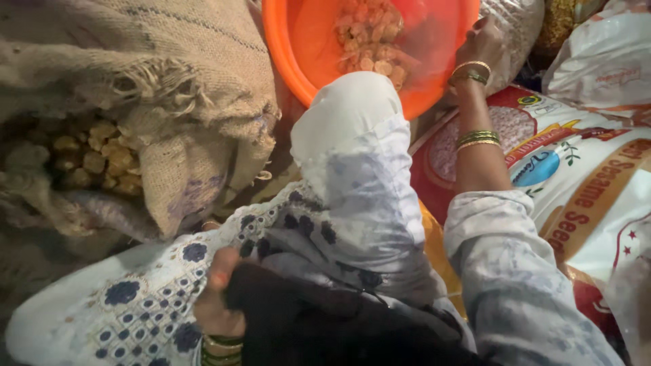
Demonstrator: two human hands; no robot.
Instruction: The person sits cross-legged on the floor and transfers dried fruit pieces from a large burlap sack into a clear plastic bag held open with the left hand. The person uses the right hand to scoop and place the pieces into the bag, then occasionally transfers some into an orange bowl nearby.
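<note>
**Basin part-filled, sack still holding stock**

Basin [305,47], orange plastic, lay at the top of my view, tilted toward me, with a heap of pale amber lumps [369,37] gathered against its far side. I judged the filling partly done: the heap covered only a portion of the bowl, and much bare orange wall showed around it.

Right hand [483,44], gold and green bangles at the wrist, was curled over the basin's right rim, fingers closed on the edge as far as I could see; it steadied the bowl and carried nothing else.

Left hand [215,298], low in the frame, was clenched on a fold of dark cloth [305,318] and the white embroidered fabric [135,298] beside it. It held no lumps.

Burlap sack [169,102], left of the basin, sagged open, and I noted similar yellowish lumps [88,156] inside its mouth; stock remained there, well apart from both hands.

A knee under white cloth [352,135] rose between the sack and the basin, touching the basin's near rim and blocking the straight path from the sack.

Printed red-and-white bags [583,169] lay to the right, under the right forearm. A clear plastic bag [522,27] sat just behind the right hand.
</note>
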